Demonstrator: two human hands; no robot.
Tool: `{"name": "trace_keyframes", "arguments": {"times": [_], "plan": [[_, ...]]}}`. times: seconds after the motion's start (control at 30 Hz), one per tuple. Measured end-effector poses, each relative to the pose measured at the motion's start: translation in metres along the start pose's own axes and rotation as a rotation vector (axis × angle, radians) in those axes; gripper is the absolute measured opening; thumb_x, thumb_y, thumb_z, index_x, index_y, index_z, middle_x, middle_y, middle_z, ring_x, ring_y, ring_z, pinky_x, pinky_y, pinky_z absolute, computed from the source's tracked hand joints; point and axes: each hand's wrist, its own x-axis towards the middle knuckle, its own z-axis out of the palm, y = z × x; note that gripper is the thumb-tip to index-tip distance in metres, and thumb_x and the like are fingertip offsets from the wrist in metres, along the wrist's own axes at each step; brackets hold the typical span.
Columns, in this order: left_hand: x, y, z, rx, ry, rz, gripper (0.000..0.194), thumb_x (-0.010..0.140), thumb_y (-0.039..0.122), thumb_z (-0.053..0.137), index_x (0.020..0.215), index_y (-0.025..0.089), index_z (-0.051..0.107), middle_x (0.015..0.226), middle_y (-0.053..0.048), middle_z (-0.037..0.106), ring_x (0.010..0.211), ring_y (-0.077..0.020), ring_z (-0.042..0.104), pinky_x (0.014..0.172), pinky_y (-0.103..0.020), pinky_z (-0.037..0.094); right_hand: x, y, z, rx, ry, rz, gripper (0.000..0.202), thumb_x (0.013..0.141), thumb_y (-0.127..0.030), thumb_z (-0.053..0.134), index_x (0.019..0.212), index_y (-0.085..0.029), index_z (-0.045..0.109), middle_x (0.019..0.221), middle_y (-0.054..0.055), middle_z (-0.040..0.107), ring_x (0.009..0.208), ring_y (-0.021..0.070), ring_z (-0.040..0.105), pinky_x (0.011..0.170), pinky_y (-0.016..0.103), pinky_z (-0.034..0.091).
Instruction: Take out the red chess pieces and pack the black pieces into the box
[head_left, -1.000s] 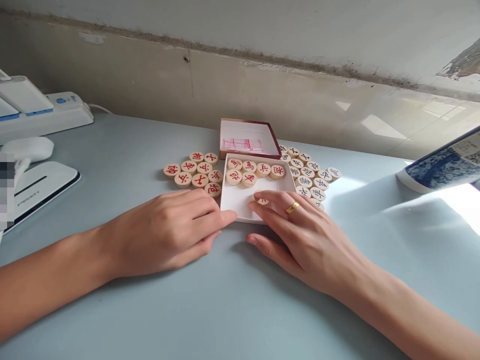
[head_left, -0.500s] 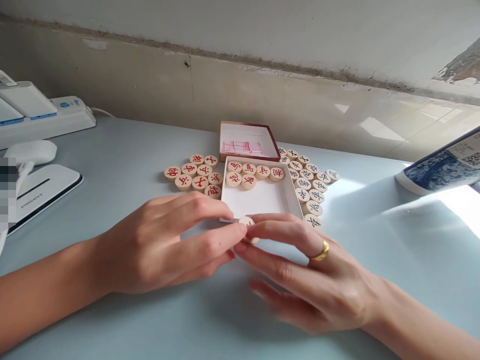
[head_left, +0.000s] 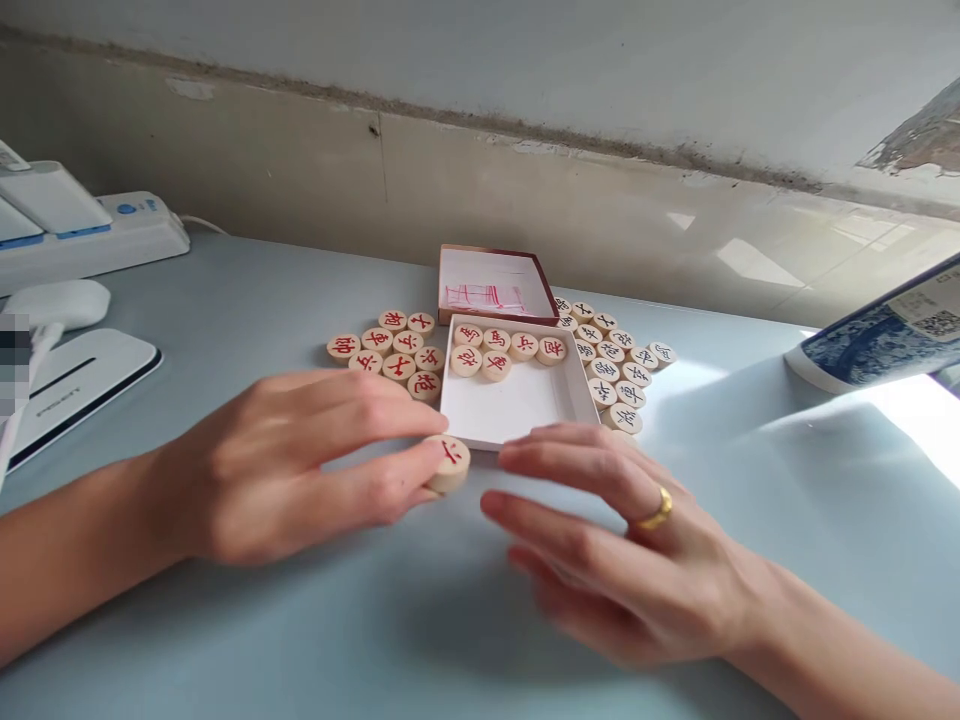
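Between the fingertips of my left hand (head_left: 300, 460) is a round wooden Chinese chess piece (head_left: 450, 462) with a red character, held just in front of the white box tray (head_left: 517, 405). My right hand (head_left: 622, 530), with a gold ring, hovers at the tray's near right corner, fingers apart and holding nothing. Inside the tray, several red-marked pieces (head_left: 496, 341) lie along the far side. More red pieces (head_left: 398, 366) rest left of the tray, partly behind my left hand. Black-marked pieces (head_left: 606, 370) cluster on the right side.
The brown-edged box lid (head_left: 491, 284) lies open side up behind the tray, near the wall. A white power strip (head_left: 146, 230) and a white pad (head_left: 86, 390) are at left. A blue patterned cup (head_left: 885, 330) lies tilted at right on the pale blue table (head_left: 315, 640).
The red-marked piece, earlier touched by both hands, has moved left in my left hand. My right fingers have come off it, and the hands are farther apart.
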Motion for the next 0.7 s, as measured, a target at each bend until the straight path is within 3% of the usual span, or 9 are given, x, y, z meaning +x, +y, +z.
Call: {"name": "trace_keyframes", "arguments": {"times": [0.13, 0.23, 0.37, 0.7], "plan": [[0.004, -0.014, -0.002, 0.165, 0.056, 0.219, 0.013, 0.099, 0.014, 0.059, 0.093, 0.024, 0.066, 0.097, 0.0, 0.077, 0.085, -0.0169, 0.074, 0.077, -0.031, 0.064, -0.003, 0.003, 0.006, -0.139, -0.035, 0.17, 0.025, 0.097, -0.014, 0.054, 0.12, -0.017, 0.062, 0.119, 0.014, 0.065, 0.099, 0.0225, 0.069, 0.079, 0.038, 0.062], [0.006, -0.017, 0.002, 0.184, -0.019, 0.298, 0.018, 0.098, 0.008, 0.057, 0.086, 0.019, 0.064, 0.092, -0.003, 0.076, 0.077, -0.0175, 0.072, 0.069, -0.032, 0.061, -0.004, 0.006, 0.01, -0.129, -0.1, 0.223, 0.023, 0.099, -0.015, 0.053, 0.121, -0.016, 0.059, 0.118, 0.014, 0.067, 0.093, 0.0221, 0.068, 0.075, 0.038, 0.06], [0.003, -0.016, 0.007, 0.101, -0.123, 0.238, 0.01, 0.099, 0.015, 0.06, 0.091, 0.017, 0.066, 0.092, -0.004, 0.073, 0.08, -0.0187, 0.07, 0.069, -0.032, 0.057, -0.003, 0.008, 0.012, -0.088, -0.127, 0.236, 0.023, 0.098, -0.013, 0.054, 0.121, -0.013, 0.06, 0.111, 0.012, 0.068, 0.087, 0.0211, 0.067, 0.072, 0.037, 0.059], [0.003, -0.016, 0.012, 0.182, -0.094, 0.113, 0.021, 0.103, 0.008, 0.044, 0.099, 0.014, 0.064, 0.097, -0.006, 0.073, 0.085, -0.0194, 0.07, 0.073, -0.031, 0.053, -0.002, 0.009, 0.013, -0.067, -0.117, 0.234, 0.024, 0.097, -0.013, 0.056, 0.12, -0.011, 0.062, 0.107, 0.011, 0.07, 0.086, 0.0213, 0.066, 0.073, 0.037, 0.057]]}}
